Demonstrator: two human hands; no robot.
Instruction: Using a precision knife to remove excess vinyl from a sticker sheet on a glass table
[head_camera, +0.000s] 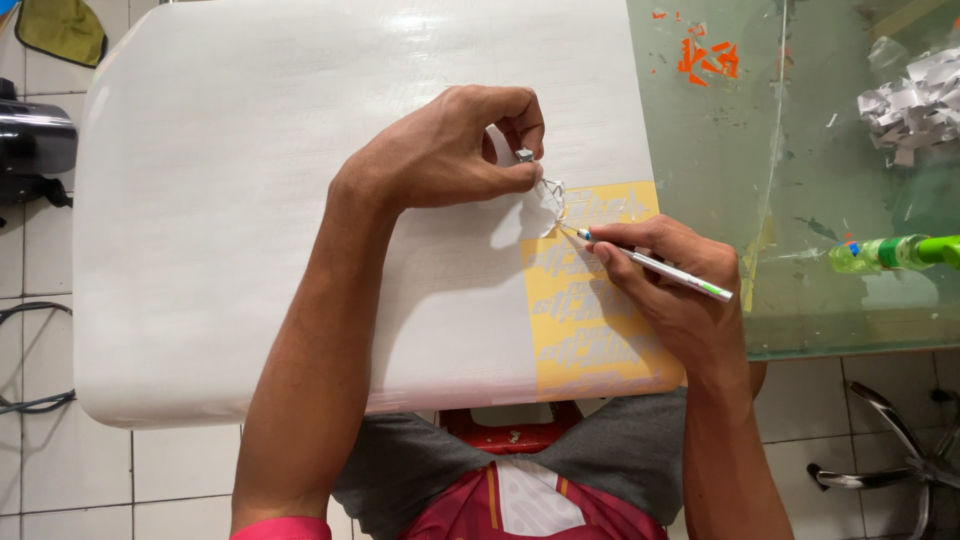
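Observation:
A large white sheet (250, 220) lies over a table, with a yellow backing strip (590, 330) exposed along its right edge, carrying rows of white cut shapes. My left hand (450, 150) pinches a small curled scrap of peeled white film (550, 195) between thumb and fingers, just above the yellow strip's top. My right hand (670, 290) rests on the yellow strip and holds a thin silver pen-like tool (660, 268) with a green end; its tip touches the sheet beside the peeled scrap.
A glass tabletop (800, 180) lies to the right with orange scraps (705, 55), a heap of crumpled white waste (915, 100) and a green bottle (890, 252). A dark device (30, 140) stands at the left; tiled floor and chrome chair legs (880, 450) lie below.

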